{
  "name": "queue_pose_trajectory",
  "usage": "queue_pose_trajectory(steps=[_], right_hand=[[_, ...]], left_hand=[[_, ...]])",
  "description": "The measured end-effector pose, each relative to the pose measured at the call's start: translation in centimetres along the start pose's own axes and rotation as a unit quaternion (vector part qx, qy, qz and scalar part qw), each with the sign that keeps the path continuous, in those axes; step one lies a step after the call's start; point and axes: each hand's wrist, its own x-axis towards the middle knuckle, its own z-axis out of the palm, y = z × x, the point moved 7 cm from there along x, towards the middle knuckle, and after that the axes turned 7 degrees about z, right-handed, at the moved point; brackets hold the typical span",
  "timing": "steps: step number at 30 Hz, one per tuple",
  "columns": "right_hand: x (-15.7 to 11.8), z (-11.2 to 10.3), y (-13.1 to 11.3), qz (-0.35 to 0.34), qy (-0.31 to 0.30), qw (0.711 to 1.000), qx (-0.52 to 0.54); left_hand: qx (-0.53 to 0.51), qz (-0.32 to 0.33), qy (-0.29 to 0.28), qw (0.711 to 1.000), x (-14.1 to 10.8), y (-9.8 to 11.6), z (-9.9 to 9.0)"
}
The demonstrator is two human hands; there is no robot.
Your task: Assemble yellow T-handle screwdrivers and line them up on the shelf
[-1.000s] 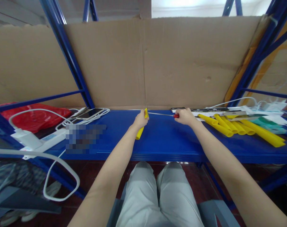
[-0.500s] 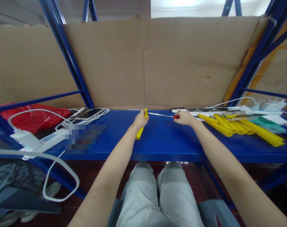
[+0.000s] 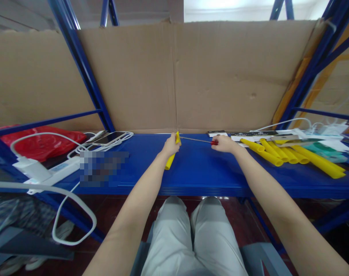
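Note:
My left hand [image 3: 171, 145] is closed around a yellow tube [image 3: 170, 162], held tilted near the middle of the blue table. Its top end shows above my fingers and its lower end below them. My right hand [image 3: 224, 143] grips the red handle of a screwdriver [image 3: 196, 139], whose long thin metal shaft points left. The tip of the shaft is at the upper part of the tube; whether it touches or enters is too small to tell. Several more yellow tubes [image 3: 289, 154] lie to the right of my right forearm.
A blade [image 3: 308, 142] lies across the yellow tubes. Behind my right hand is a black-and-white strip [image 3: 253, 133]. At left are a red plastic bag [image 3: 45, 142], a white power strip [image 3: 59, 170], cables and a phone [image 3: 109, 138]. Cardboard [image 3: 134, 76] walls the back.
Both hands hold nearly the same place. The screwdriver's shaft looks darker now and lies at nearly the same angle.

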Motion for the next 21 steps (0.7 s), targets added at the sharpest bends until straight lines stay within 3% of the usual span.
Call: queue_pose_trajectory(steps=[8, 16, 21], right_hand=[[0.01, 0.31, 0.17, 0.027, -0.003, 0.999, -0.022], [-0.05, 0.18, -0.01, 0.002, -0.016, 1.0, 0.016], [-0.04, 0.32, 0.17, 0.028, -0.015, 0.999, -0.023]], left_hand=[[-0.007, 0.0, 0.004, 1.0, 0.02, -0.03, -0.05], [-0.001, 0.0, 0.001, 1.0, 0.29, -0.3, 0.11], [-0.003, 0.003, 0.0, 1.0, 0.27, -0.32, 0.08]])
